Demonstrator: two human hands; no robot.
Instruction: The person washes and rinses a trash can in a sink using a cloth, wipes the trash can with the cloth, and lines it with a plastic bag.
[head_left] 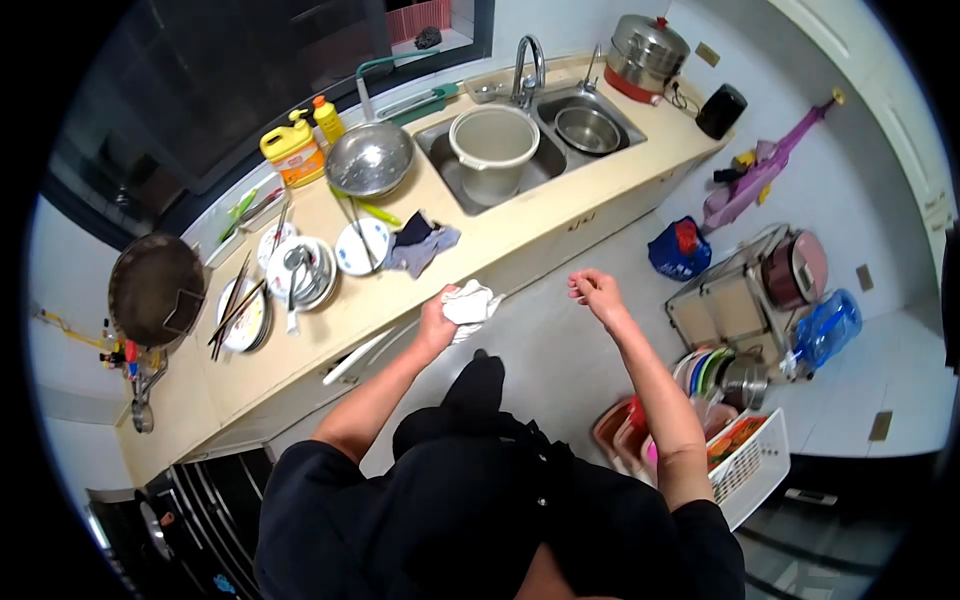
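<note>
Kitchen walls (840, 100) of pale colour stand around a grey floor (545, 325), and one long cream tabletop (485, 242) runs along the side with the dark window (230, 90). Into this tabletop is set a steel sink (573, 160) with two basins. At the far left stands a large dark pan (155, 288), near the wall. One pale bucket (492, 183) stands in the left basin of the sink, and a metal pot (645, 58) with a lid is near the corner. Close to the yellow bottles (293, 155) is a shiny metal bowl (368, 162). Further left there are stacked dishes (319, 285), and beside them plates (242, 332) with chopsticks (236, 316) lying across. Near the front edge lies a grey cloth (428, 252), crumpled.

Both hands are before the body, well apart. The left hand (436, 322) has its fingers closed around a bunched white cloth (469, 306), which is by the front edge of the tabletop; whether it touches this edge, I cannot tell. The right hand (599, 294) is above the floor, its fingers loosely bent and released, with nothing visible in them.
</note>
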